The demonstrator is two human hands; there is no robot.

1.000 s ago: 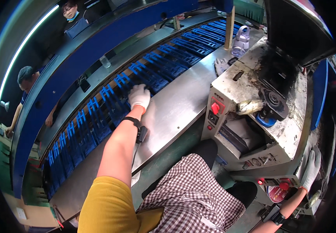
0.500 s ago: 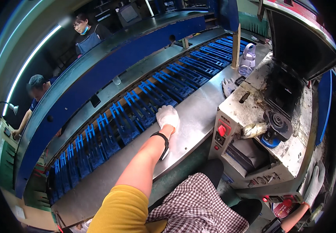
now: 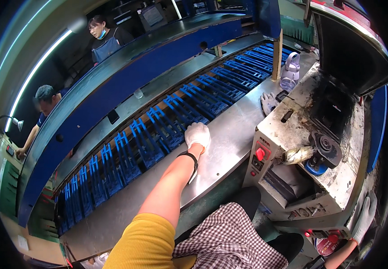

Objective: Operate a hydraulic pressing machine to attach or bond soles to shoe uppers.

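Observation:
My left hand (image 3: 197,136), in a white glove, rests on the inner edge of a bare metal ledge (image 3: 230,130), beside a row of blue slatted carriers (image 3: 167,130). Its fingers are curled downward, and whatever may be under them is hidden. At the far lower right my right hand (image 3: 365,218), also gloved, has its fingers stretched out along the side of a stained whitish machine (image 3: 270,117). Nothing shows in it. A black-and-blue round fixture (image 3: 323,150) sits on the machine under its raised dark lid (image 3: 351,49).
A loose white glove (image 3: 269,103) and a lilac bottle (image 3: 290,71) stand by the machine. A blue overhead beam (image 3: 135,74) spans the line beyond. Two people, one standing (image 3: 106,42) and one bent over (image 3: 46,101), are on its far side. A red knob (image 3: 260,154) juts from the machine.
The view has shifted slightly, so the scene sits a little to the right and lower. Both my hands keep nearly the same places. The standing person's head has turned.

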